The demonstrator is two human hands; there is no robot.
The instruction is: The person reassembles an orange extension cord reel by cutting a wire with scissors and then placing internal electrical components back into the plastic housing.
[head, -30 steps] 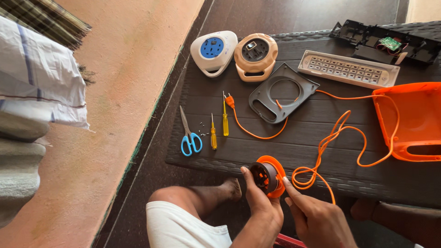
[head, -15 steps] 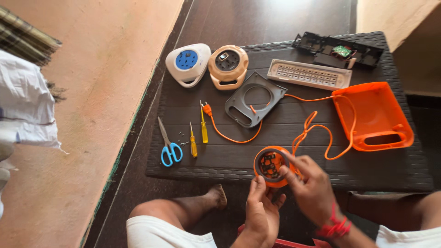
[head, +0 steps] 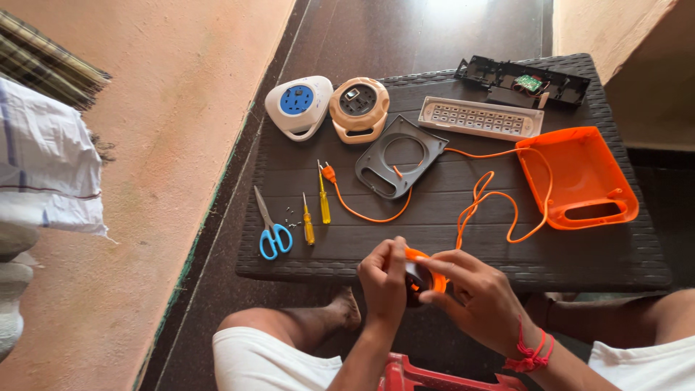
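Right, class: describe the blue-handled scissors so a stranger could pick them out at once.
Start at the dark woven table. Near its front left corner lie the scissors, left of two yellow screwdrivers. They alone have blue loop handles.

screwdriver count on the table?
2. Both yellow-handled, lying side by side right of the blue scissors: the shorter screwdriver nearer the scissors, the longer screwdriver beside the orange cable. None visibly hidden.

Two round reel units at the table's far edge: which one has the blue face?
The white reel unit, the left one of the pair, nearest the table's corner. The peach reel unit touching it on the right has a dark centre.
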